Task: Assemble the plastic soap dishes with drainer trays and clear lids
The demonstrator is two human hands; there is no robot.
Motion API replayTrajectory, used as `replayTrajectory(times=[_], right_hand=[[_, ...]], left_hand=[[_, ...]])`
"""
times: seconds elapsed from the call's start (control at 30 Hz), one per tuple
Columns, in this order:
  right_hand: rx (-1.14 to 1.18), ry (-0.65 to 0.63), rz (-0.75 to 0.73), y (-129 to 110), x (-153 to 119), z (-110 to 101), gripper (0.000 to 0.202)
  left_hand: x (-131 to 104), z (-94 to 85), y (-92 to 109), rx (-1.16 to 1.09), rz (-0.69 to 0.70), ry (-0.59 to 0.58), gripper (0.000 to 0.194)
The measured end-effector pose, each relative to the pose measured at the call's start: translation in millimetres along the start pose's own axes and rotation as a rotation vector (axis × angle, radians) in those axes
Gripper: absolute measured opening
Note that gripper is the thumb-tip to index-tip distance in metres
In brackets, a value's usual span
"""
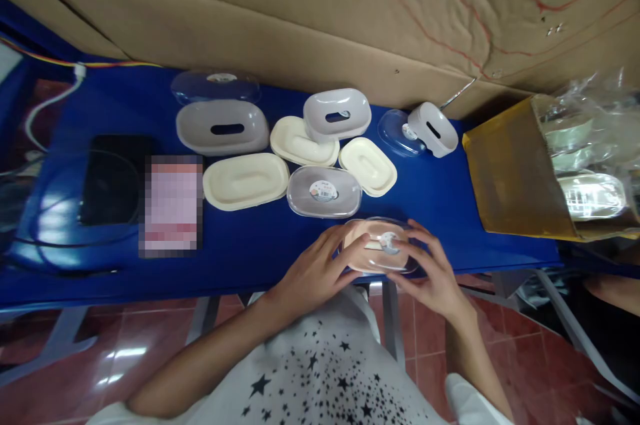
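At the table's front edge, a pink oval container (357, 246) sits with a clear lid (411, 266) over it, shifted to the right; the lid has a round sticker. My left hand (327, 261) grips the container's left side, fingers over its top. My right hand (431, 268) holds the lid's right end between thumb and fingers. Just behind them lies a grey oval box with a clear stickered lid (324, 193). Whether the pink container and lid are pressed together cannot be made out.
The blue table (430, 195) holds grey slotted pieces (223, 126), cream oval trays (246, 181), clear lids (397, 131), a black device (110, 178) and a blurred pink item (173, 205). At right stands a cardboard box (515, 168) of wrapped containers. Another person's arm (617, 295) shows at far right.
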State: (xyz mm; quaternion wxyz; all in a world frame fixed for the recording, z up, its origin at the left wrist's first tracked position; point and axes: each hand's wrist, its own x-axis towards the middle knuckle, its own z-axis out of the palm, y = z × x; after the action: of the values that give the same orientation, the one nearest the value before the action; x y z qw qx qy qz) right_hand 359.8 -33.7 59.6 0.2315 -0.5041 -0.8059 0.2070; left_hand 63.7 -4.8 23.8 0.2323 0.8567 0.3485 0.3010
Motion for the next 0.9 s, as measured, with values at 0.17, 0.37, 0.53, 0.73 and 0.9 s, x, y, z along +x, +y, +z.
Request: replayTrajectory(times=[0.17, 0.37, 0.53, 0.73, 0.9], right_hand=[[-0.109, -0.087, -0.133, -19.5, 7.6, 11.7, 0.071], [-0.178, -0.111, -0.186, -17.1, 10.2, 17.5, 0.072], [-0.13, -0.09, -0.153, -5.3, 9.4, 10.7, 0.069], [-0.296, 0.169, 0.089, 48.8, -2.3, -37.2, 0.055], [-0.438, 0.298, 0.07, 40.6, 39.7, -29.0, 0.055]], left_hand=[[-3.2, 1.5, -4.1, 0.014, -0.025, 0.017, 0.067], [-6.9, -1.7, -9.5, -0.034, -0.056, -0.024, 0.062], [-5.9, -7.2, -8.0, -0.025, -0.07, -0.067, 0.058], [-9.4, -32.4, -5.7, 0.191, 0.004, 0.134, 0.039], [4.3, -48.1, -18.3, 0.515, -0.075, 0.166, 0.042]])
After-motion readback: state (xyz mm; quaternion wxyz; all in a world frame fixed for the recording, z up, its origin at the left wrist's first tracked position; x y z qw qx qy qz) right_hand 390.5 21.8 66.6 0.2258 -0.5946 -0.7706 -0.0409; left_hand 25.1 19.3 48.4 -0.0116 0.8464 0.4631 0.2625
